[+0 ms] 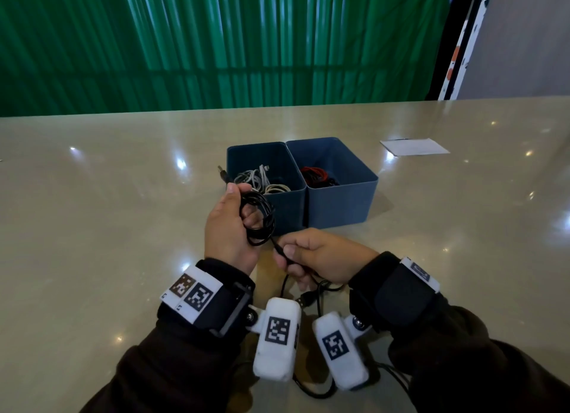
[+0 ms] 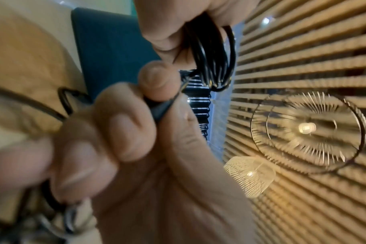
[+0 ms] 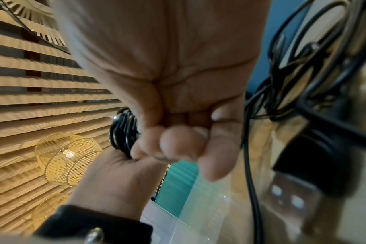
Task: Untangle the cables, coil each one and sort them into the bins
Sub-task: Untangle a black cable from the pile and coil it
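My left hand (image 1: 228,227) grips a coil of black cable (image 1: 260,218) just in front of the left blue bin (image 1: 287,209). In the left wrist view the coil (image 2: 213,57) hangs from the fingers at the top. Just below the coil, my right hand (image 1: 290,253) pinches the same cable's loose run. From there the tail drops to the table, ending in a USB plug (image 1: 303,298). The right wrist view shows the right hand (image 3: 178,74), the coil (image 3: 123,132) and the tail (image 3: 249,148). The left bin holds grey and white cables (image 1: 262,181), the right bin (image 1: 339,202) red and black ones (image 1: 314,175).
The two bins stand side by side mid-table on a glossy beige top (image 1: 123,227). A white sheet of paper (image 1: 413,147) lies at the back right. A second USB plug (image 1: 222,170) sticks out beside the left bin. A green curtain hangs behind the table.
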The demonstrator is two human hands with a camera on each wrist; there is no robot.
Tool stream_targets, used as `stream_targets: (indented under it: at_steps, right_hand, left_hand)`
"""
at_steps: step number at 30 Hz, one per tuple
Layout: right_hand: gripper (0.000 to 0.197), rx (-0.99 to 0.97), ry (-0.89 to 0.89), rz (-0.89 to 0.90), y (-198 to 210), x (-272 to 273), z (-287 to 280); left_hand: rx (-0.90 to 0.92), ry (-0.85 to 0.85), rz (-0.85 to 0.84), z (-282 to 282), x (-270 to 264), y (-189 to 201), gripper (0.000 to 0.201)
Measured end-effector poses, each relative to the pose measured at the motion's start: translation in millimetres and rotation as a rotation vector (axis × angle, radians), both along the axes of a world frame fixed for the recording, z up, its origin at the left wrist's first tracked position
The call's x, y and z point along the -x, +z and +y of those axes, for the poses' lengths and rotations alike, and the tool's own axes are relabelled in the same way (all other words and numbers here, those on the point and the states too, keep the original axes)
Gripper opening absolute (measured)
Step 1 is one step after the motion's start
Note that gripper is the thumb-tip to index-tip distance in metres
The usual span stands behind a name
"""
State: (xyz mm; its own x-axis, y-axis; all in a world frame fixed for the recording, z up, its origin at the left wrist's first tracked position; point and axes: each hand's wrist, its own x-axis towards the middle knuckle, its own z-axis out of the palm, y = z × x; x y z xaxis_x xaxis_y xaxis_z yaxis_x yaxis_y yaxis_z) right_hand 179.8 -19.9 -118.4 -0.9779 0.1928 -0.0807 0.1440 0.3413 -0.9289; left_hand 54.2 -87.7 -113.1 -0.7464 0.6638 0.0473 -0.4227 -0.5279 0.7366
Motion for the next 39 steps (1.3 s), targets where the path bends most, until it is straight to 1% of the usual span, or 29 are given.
stream_targets:
  at_steps: [1, 2, 3, 5, 6, 7, 8, 11, 14, 16, 20, 21, 23, 25, 29, 32, 34, 36, 39]
  right_hand:
    - [0.034, 0.041, 0.010, -0.018, -0.8, -0.3, -0.7]
    - [0.034, 0.067, 0.012, -0.033, -2.8, 0.0, -0.5]
    - [0.033, 0.070, 0.000, -0.048, -5.0, 0.8, 0.1]
    - [0.030, 0.015, -0.040, -0.075, -6.2, 2.4, 1.9]
    - [0.026, -0.004, -0.069, -0.072, -5.1, 3.2, 3.2]
    - [0.022, 0.001, -0.112, -0.053, -3.5, 3.5, 4.9]
    - [0.021, 0.026, -0.164, -0.023, -2.0, 3.5, 7.7]
    - [0.032, 0.108, -0.283, 0.084, 4.1, 1.0, 15.1]
    - [0.030, 0.254, -0.393, 0.184, 9.3, -2.2, 15.4]
    - [0.027, 0.269, -0.457, 0.254, 10.5, -2.5, 15.3]
    - [0.025, 0.278, -0.487, 0.354, 11.0, -2.8, 14.1]
    - [0.023, 0.260, -0.494, 0.362, 11.5, -3.4, 13.9]
    - [0.018, 0.146, -0.514, 0.348, 11.0, -4.0, 14.8]
    - [0.018, 0.103, -0.515, 0.333, 9.9, -4.5, 16.2]
    - [0.024, 0.106, -0.505, 0.321, 12.2, -6.9, 16.8]
    - [0.025, 0.143, -0.537, 0.328, 17.8, -10.0, 18.4]
    - [0.026, 0.162, -0.605, 0.353, 27.0, -13.2, 23.3]
    - [0.024, 0.182, -0.699, 0.403, 39.6, -16.3, 33.4]
    - [0.018, 0.287, -0.798, 0.493, 60.9, -15.4, 60.9]
  left_hand:
    - [0.006, -0.004, 0.046, -0.3, -0.2, -0.7, 0.031]
    - [0.033, 0.006, 0.131, -0.1, -0.3, -2.0, 0.031]
    - [0.083, 0.033, 0.253, 0.0, -0.4, -3.8, 0.030]
    - [0.180, 0.089, 0.492, 0.0, -0.5, -6.9, 0.029]
    - [0.210, 0.099, 0.552, 0.0, -0.4, -7.9, 0.029]
    - [0.228, 0.089, 0.570, -0.2, -0.6, -8.2, 0.028]
    - [0.241, 0.071, 0.572, -0.1, -0.6, -8.3, 0.028]
    - [0.255, -0.002, 0.552, -1.0, -2.2, -6.3, 0.028]
    - [0.263, -0.058, 0.567, -2.8, -5.2, -4.3, 0.029]
    - [0.274, -0.088, 0.558, -3.6, -5.3, -4.2, 0.028]
    - [0.305, -0.100, 0.533, -2.7, -3.4, -6.3, 0.027]
    - [0.312, -0.096, 0.531, -2.6, -3.2, -6.9, 0.026]
    - [0.310, -0.098, 0.521, -2.4, -3.4, -7.6, 0.024]
    - [0.304, -0.116, 0.508, -2.7, -4.0, -7.2, 0.023]
    - [0.280, -0.169, 0.471, -2.9, -4.8, -6.5, 0.020]
    - [0.296, -0.179, 0.454, -1.4, -6.1, -7.3, 0.015]
    - [0.306, -0.173, 0.451, -0.6, -5.9, -8.4, 0.013]
    - [0.313, -0.153, 0.444, -0.3, -4.9, -8.8, 0.015]
    - [0.325, -0.138, 0.423, -0.1, -3.3, -9.7, 0.017]
